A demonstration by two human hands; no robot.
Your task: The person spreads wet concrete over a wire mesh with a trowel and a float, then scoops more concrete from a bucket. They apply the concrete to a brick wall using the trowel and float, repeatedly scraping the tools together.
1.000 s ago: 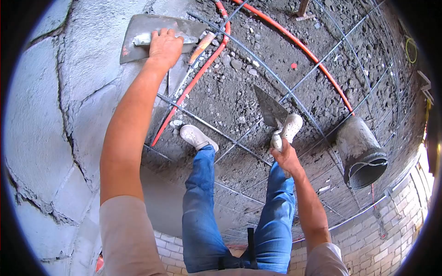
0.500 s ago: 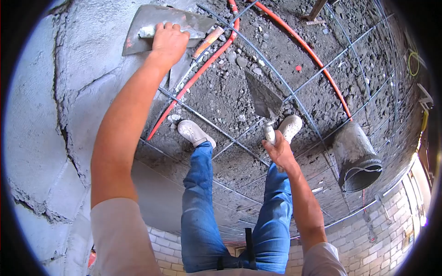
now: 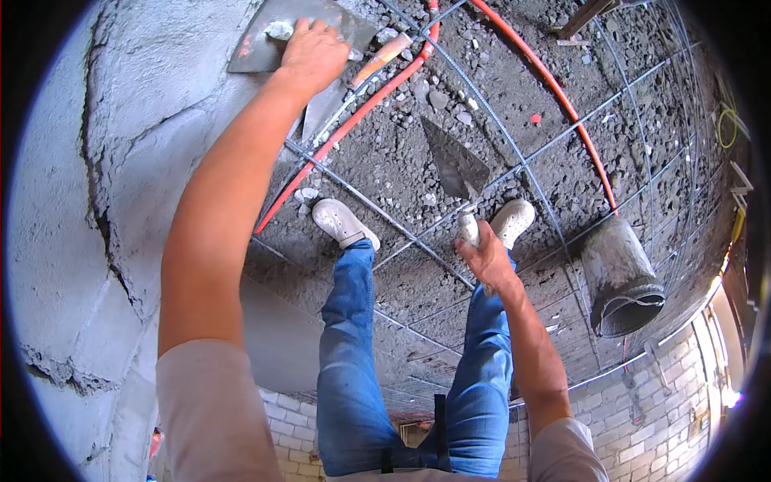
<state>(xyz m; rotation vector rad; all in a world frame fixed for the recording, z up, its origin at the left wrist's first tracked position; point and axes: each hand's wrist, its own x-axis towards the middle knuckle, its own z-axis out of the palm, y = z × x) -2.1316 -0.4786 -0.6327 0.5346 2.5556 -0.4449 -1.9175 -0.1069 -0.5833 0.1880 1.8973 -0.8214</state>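
And there's the float (image 3: pixel 257 52), up at the top of the view, its plate face-on over the pale grey slab (image 3: pixel 161 88); whether it's pressing or just clear, I can't tell. The left hand (image 3: pixel 316 58) has its fingers curled over the grip, caked ends showing either side. The float has hardly shifted against the things around it. Just beside it, an orange-and-tan handle (image 3: pixel 381 61) lies by the orange hose (image 3: pixel 365 108).

Now the mover: the trowel (image 3: pixel 455 163)! It has swung away from the crossing of the steel bars (image 3: pixel 482 100), its grip coming off the right shoe (image 3: pixel 514 218). The right hand (image 3: pixel 486 261) is wrapped round that grip, blade out over the gravel (image 3: pixel 377 173), no heap of mix showing on it. That looks like a freer blade, with room around it.

Farther out, the left shoe (image 3: pixel 336 221) is by the bars, and the grey bucket (image 3: pixel 614 253) lies tipped, mouth towards us.
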